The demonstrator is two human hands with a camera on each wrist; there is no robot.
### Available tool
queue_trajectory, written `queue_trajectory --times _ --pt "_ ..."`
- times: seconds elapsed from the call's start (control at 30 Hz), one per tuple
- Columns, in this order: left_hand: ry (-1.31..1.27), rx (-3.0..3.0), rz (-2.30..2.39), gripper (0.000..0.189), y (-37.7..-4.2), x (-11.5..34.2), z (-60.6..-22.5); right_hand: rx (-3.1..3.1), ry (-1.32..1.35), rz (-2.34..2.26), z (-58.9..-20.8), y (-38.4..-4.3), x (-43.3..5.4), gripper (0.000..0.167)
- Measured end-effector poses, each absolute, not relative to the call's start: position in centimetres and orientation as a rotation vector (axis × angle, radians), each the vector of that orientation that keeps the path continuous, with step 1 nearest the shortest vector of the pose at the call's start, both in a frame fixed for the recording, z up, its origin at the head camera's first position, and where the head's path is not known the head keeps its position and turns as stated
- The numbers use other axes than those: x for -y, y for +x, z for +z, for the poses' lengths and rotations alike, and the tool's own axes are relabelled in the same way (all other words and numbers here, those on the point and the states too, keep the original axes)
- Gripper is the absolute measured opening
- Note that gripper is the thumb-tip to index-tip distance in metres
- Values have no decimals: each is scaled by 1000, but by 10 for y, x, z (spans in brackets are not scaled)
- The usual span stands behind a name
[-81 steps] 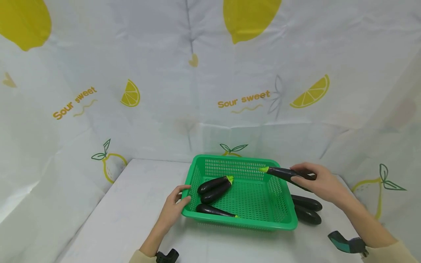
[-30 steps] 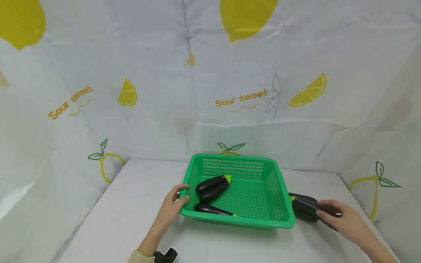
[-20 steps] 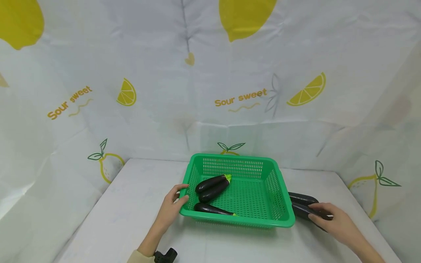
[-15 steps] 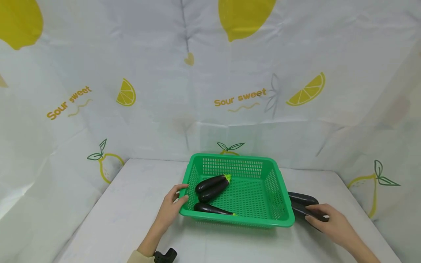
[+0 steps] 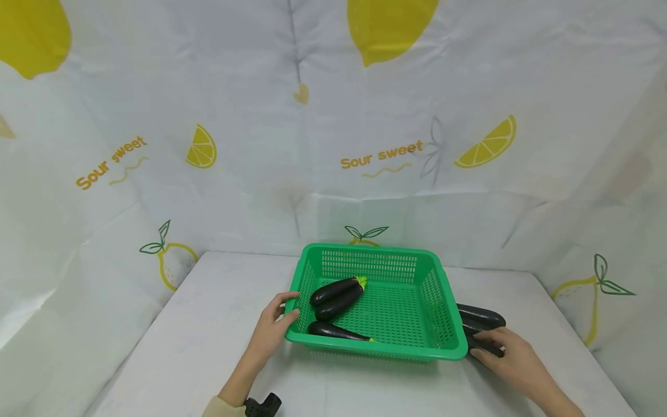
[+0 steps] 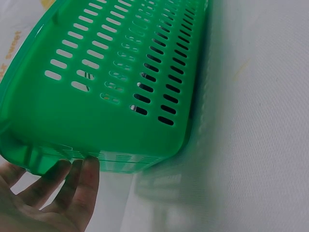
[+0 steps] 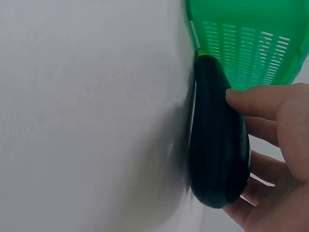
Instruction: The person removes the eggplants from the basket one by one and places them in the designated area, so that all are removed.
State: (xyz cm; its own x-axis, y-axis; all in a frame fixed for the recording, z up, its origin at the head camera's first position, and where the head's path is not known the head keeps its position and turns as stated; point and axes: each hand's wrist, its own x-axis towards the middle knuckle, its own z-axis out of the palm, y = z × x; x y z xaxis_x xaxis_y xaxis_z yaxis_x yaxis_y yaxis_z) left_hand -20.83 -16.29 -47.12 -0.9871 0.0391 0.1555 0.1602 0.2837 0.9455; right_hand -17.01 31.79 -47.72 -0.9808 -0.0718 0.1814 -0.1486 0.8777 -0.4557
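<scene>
A green plastic basket (image 5: 385, 350) with slotted walls stands on the table. Its left end is gripped by my left hand (image 5: 271, 327), whose fingertips show against the end wall in the left wrist view. Inside, toward the left, lie three dark eggplants: two side by side (image 5: 339, 302) and one along the front wall (image 5: 336, 332). To the right of the basket, my right hand (image 5: 508, 356) holds another eggplant (image 7: 218, 140) between thumb and fingers, low at the table, its green stem end toward the basket. Just behind it lies a further eggplant (image 5: 484, 315), partly hidden by the basket.
The white-covered table (image 5: 203, 347) extends left and in front of the basket. A white sheet (image 5: 260, 214) printed with lemons hangs close behind the basket and along both sides. A black wrist device (image 5: 263, 405) sits at the left sleeve.
The right hand has brought its eggplant down from above the basket's right edge to the table beside the other eggplants, then slid it left toward the basket. The left hand keeps its hold.
</scene>
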Motion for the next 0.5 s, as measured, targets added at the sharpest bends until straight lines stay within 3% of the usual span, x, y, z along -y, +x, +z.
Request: queue_trajectory --times 0.5 --pt "-193 2446 -1782 36 -209 163 -472 2848 207 722 -470 -168 -322 27"
